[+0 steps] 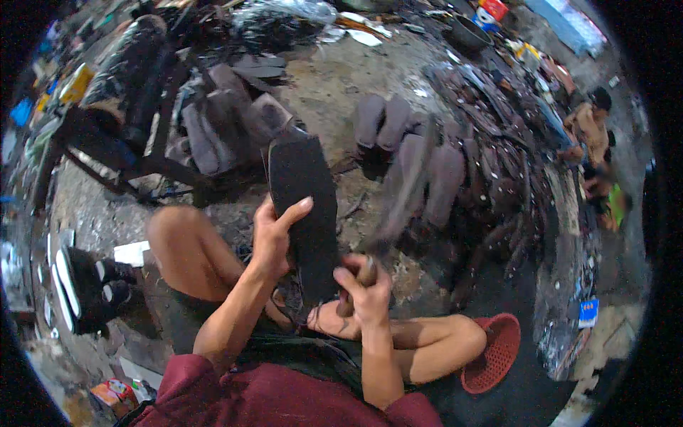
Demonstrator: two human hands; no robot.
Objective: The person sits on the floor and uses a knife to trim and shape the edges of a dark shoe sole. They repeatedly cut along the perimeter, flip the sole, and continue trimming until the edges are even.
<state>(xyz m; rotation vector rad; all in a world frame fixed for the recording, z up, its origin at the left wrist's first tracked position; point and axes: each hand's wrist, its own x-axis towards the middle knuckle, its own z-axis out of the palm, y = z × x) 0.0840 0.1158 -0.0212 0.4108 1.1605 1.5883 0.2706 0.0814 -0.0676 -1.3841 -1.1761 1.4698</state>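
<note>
Our left hand (274,238) gripped the sole's (304,213) left edge; right hand (366,288) clenched a tool (398,192) beside it, floor (334,85) open beyond.

one dark sole sheet (304,213), one wooden-handled tool (364,279), one red basket (494,352)

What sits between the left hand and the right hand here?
In the head view, the lower part of the dark sole stands between them: the left hand grips its left edge, and the right hand, holding a tool handle, is just right of it.
</note>
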